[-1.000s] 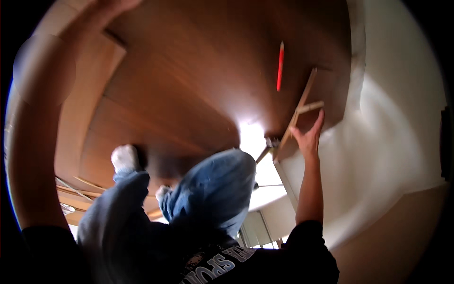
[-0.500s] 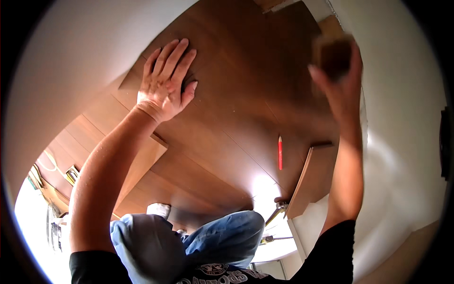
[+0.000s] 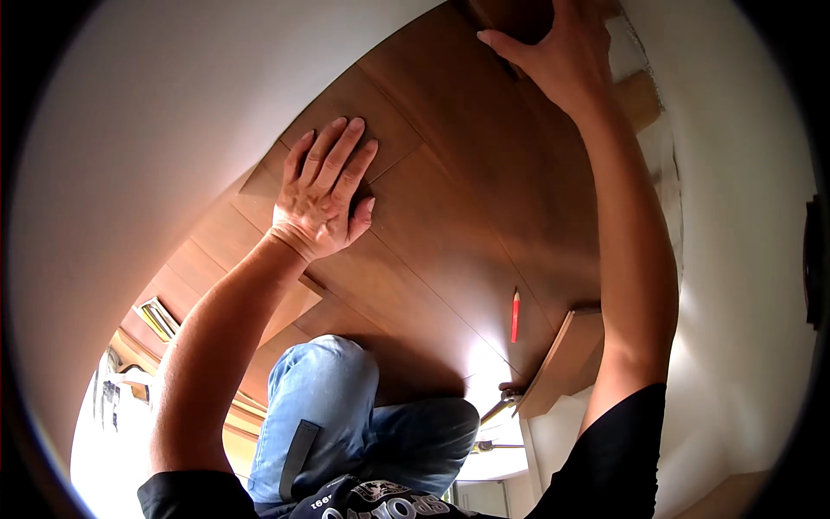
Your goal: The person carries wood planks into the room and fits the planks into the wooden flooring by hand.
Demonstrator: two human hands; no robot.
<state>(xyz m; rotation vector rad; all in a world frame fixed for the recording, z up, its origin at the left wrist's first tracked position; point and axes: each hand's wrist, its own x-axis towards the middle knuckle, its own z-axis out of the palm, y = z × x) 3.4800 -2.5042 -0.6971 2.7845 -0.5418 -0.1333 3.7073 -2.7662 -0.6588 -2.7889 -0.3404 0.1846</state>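
Observation:
My left hand (image 3: 324, 195) lies flat on the brown wooden floorboards (image 3: 450, 225), fingers stretched out and slightly spread, holding nothing. Far off at the top, my right hand (image 3: 566, 56) is curved with the thumb apart from the fingers, around a dark brown wooden block (image 3: 519, 12). The block is partly cut off by the picture's edge, and the fingertips are hidden. Between my arms, a red pencil (image 3: 516, 317) rests on the boards with its point away from me.
Near my right forearm lies a loose board piece (image 3: 553, 368), with a metal-headed tool (image 3: 510, 395) beside it. White walls close in on the left and right (image 3: 735, 216). A light wood piece (image 3: 638, 99) sits along the right wall edge. Another board (image 3: 290, 307) lies beside my left forearm.
My right hand has moved farther away with the block, toward the far end of the boards. The view has shifted, and my left hand stays flat on the boards. My left knee has changed position.

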